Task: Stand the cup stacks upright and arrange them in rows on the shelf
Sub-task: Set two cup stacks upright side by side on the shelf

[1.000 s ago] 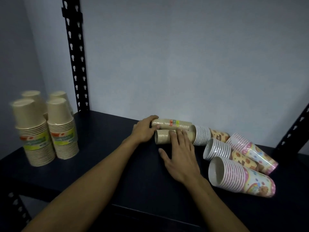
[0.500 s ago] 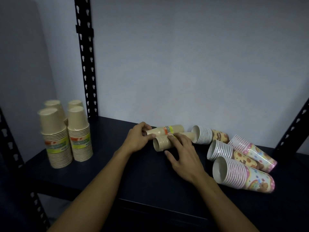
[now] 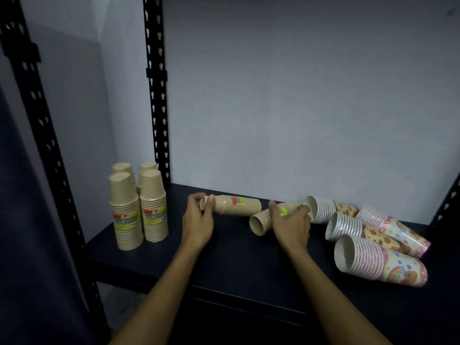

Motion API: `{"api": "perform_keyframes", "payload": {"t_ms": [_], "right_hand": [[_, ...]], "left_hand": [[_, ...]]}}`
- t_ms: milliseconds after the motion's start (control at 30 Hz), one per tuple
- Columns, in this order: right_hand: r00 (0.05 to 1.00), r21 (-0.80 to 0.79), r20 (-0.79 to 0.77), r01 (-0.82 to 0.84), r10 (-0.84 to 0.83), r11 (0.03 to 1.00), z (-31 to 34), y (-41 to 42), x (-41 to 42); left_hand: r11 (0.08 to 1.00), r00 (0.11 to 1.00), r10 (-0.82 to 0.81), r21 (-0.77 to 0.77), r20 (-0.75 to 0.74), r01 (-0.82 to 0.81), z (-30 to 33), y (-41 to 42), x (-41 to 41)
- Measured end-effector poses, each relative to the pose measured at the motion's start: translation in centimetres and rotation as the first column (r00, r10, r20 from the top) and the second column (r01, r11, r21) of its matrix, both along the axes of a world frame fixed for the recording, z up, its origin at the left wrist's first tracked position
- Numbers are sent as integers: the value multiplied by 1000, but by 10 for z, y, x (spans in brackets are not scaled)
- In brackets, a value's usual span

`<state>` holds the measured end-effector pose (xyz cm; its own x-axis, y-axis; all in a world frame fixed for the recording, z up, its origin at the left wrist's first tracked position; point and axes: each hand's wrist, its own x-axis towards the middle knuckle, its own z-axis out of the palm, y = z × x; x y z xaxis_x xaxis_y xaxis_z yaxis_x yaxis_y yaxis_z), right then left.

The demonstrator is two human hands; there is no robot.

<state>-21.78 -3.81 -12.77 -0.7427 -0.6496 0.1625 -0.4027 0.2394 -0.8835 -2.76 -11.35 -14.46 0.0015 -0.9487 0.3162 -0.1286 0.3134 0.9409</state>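
Lying on the dark shelf, two brown cup stacks are held; the left hand curls round one brown stack, the right hand wraps the other brown stack; four standing stacks wait left of them; four pink stacks crowd the right; black posts and a grey wall stand behind; bare shelf lies near the front edge.

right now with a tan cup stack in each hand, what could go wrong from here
1. The left hand grips its tan cup stack only at the narrow end; the sideways stack may sag or slip apart when tipped upright.
2. The right hand holds its tan stack beside a lying white-rimmed stack; lifting could roll that one.
3. The four upright tan stacks stand close together; a bump might topple them.
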Motion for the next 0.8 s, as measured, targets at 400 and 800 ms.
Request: {"api": "perform_keyframes", "payload": {"t_ms": [400, 800], "right_hand": [[856, -268, 446, -153, 263, 951, 4, -12, -3], [727, -483, 391, -360, 565, 798, 4, -15, -10]], "left_hand": [[971, 911, -13, 213, -413, 110, 1, -13, 3], [971, 974, -127, -226, -189, 83, 52, -1, -12]]}}
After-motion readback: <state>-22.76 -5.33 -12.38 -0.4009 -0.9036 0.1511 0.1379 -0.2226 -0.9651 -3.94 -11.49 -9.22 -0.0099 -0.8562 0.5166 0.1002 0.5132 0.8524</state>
